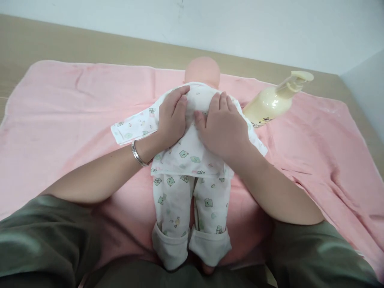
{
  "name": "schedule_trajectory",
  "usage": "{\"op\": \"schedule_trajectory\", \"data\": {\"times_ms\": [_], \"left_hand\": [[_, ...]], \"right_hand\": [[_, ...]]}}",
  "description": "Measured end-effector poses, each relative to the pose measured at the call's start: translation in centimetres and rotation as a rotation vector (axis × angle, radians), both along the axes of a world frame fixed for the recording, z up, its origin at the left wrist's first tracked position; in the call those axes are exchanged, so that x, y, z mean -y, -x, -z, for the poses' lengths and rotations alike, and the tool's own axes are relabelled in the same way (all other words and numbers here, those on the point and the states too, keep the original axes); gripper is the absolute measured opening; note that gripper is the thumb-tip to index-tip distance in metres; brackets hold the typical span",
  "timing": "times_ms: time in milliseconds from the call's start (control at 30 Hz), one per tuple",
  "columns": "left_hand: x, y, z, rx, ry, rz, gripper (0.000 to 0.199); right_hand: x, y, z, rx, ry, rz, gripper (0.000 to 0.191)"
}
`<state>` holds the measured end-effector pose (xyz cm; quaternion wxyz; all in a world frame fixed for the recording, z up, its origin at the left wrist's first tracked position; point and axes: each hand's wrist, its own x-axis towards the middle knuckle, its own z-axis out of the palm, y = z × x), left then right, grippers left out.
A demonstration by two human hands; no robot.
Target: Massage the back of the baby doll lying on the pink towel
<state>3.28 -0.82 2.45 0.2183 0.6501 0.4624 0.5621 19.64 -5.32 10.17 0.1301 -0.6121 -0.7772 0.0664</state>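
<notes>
A baby doll (202,71) lies face down with its bald head pointing away from me. It wears a white printed top (192,156) and matching trousers (210,204) with rolled-up cuffs. On the left of its upper back rests my left hand (174,116), fingers stretched out over the cloth. My right hand (223,126) lies flat on the right side of the back, thumb apart from the fingers. Neither hand grips anything. Just beyond the doll's right sleeve, a pale yellow pump bottle (271,104) leans to the right; its lower end is partly hidden.
A pink blanket (75,104) with several creases spreads under the doll and the bottle. It covers most of a wooden table (99,44). Behind the table rises a white wall (210,28), with another wall at the right.
</notes>
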Motion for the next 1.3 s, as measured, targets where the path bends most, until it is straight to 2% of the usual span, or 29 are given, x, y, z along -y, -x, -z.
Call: {"op": "schedule_trajectory", "data": {"times_ms": [67, 167, 267, 333, 433, 567, 667, 800, 967, 1100, 1200, 1300], "left_hand": [[-0.1, -0.1, 0.1, 0.005, -0.004, -0.016, 0.039], [-0.3, -0.1, 0.2, 0.017, 0.007, -0.034, 0.043], [-0.2, -0.1, 0.2, 0.014, 0.011, -0.027, 0.046], [-0.1, -0.1, 0.3, 0.013, -0.019, -0.001, 0.048], [0.0, -0.2, 0.4, 0.036, -0.077, 0.011, 0.05], [0.0, -0.2, 0.4, 0.005, -0.055, 0.009, 0.039], [-0.3, 0.0, 0.2, -0.031, 0.015, -0.006, 0.028], [-0.2, -0.1, -0.4, -0.129, 0.134, -0.064, 0.039], [2.8, -1.5, -1.7, -0.338, 0.129, -0.027, 0.057], [4.6, -1.8, -2.0, -0.353, 0.083, 0.062, 0.059], [3.8, -1.2, -1.6, -0.297, 0.128, 0.064, 0.057], [1.4, -0.2, -1.1, -0.267, 0.169, 0.059, 0.054]], "right_hand": [[2.0, 0.8, 0.2, 0.049, -0.043, -0.042, 0.081], [3.2, 1.4, 0.4, 0.098, -0.143, -0.229, 0.07], [1.4, 0.8, 0.3, 0.064, -0.151, -0.44, 0.064], [-0.4, 0.1, 0.1, 0.009, -0.096, -0.502, 0.062], [-2.3, -0.6, -0.1, -0.053, -0.024, -0.418, 0.063], [-2.3, -0.5, 0.0, -0.058, -0.013, -0.203, 0.07], [-1.9, -0.2, 0.1, -0.028, -0.001, -0.174, 0.069], [-2.3, -0.3, 0.2, -0.058, 0.003, -0.154, 0.066], [-3.4, -0.7, 0.5, -0.119, 0.008, -0.048, 0.063], [-3.5, -1.0, 0.5, -0.108, 0.024, -0.022, 0.068], [-2.6, -1.0, 0.2, -0.092, 0.004, -0.011, 0.067], [-0.7, -0.6, -0.5, -0.017, -0.057, -0.039, 0.067]]}}
